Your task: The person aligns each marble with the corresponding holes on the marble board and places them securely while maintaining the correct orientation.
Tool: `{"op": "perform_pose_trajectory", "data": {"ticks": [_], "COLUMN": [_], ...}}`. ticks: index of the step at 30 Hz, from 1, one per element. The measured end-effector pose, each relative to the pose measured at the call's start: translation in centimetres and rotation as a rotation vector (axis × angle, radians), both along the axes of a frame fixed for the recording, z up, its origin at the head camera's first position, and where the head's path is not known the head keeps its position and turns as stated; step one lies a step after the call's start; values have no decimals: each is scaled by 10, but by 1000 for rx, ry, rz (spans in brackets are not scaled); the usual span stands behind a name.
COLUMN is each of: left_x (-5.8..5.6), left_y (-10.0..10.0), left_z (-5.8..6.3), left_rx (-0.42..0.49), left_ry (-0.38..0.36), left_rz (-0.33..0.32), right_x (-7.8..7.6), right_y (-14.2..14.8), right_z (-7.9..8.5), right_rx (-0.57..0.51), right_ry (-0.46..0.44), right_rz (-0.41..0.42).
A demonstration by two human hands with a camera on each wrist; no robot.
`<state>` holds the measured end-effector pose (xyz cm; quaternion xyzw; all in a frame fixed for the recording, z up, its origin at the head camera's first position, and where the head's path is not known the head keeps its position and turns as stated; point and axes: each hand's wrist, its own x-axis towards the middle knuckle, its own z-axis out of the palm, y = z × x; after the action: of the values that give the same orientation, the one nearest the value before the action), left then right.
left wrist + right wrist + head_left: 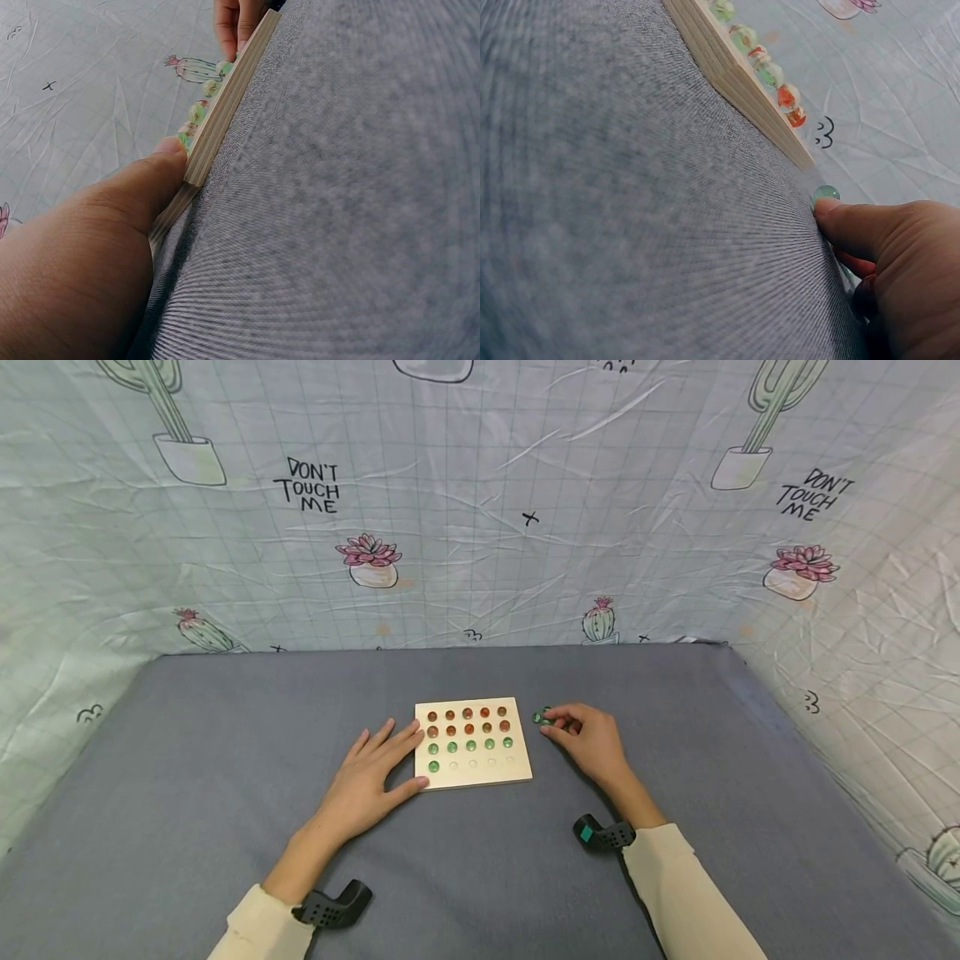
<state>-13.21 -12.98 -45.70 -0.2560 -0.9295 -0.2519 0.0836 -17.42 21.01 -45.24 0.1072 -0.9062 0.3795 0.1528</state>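
A pale wooden board lies flat on the grey cloth, its dimples holding rows of glass marbles. The two far rows are red-brown marbles. Nearer is a full row of green marbles, and the nearest row has one green marble at its left, with bare dimples beside it. My left hand spreads its fingers along the board's left side, thumb at the near corner. Right of the board, my right hand pinches at a green marble with thumb and fingertips; loose green marbles lie by them.
Grey cloth covers the table around the board. Behind it and along the sides hangs a pale printed curtain. Black wrist bands sit on both wrists, below cream sleeves.
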Motion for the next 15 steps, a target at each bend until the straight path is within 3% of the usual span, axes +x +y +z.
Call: {"op": "perform_pose_trajectory", "data": {"ticks": [15], "left_x": [1], "left_y": [1], "left_z": [-2], "left_rx": [20], "left_ry": [34], "left_rz": [-7], "right_x": [2], "right_y": [0], "right_z": [2], "right_rx": [9], "right_ry": [12], "right_rz": [28]}}
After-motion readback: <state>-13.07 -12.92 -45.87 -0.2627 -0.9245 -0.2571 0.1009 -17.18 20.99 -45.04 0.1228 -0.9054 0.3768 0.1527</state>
